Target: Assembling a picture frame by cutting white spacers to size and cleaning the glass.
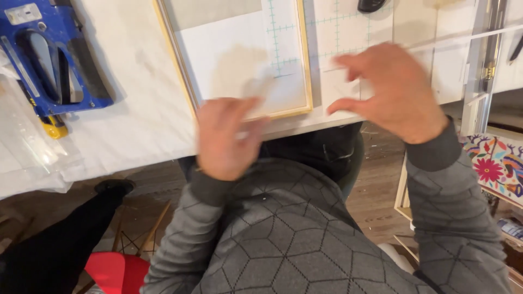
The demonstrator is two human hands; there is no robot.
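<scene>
The tabletop [136,109] carries a wooden frame [305,71] lying at its near edge — a knock could slide it off. Both hands hover blurred just above it: the left hand [226,139] and right hand [392,90] half-curled, grip empty.

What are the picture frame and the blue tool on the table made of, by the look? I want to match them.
The frame looks like light, unpainted wood: pale yellow-tan, matt, thin straight bars. The blue tool, probably a staple gun, seems painted or coated metal with a black handle part, glossy blue; plastic cannot be ruled out. Both hands are blurred, near the frame.
</scene>
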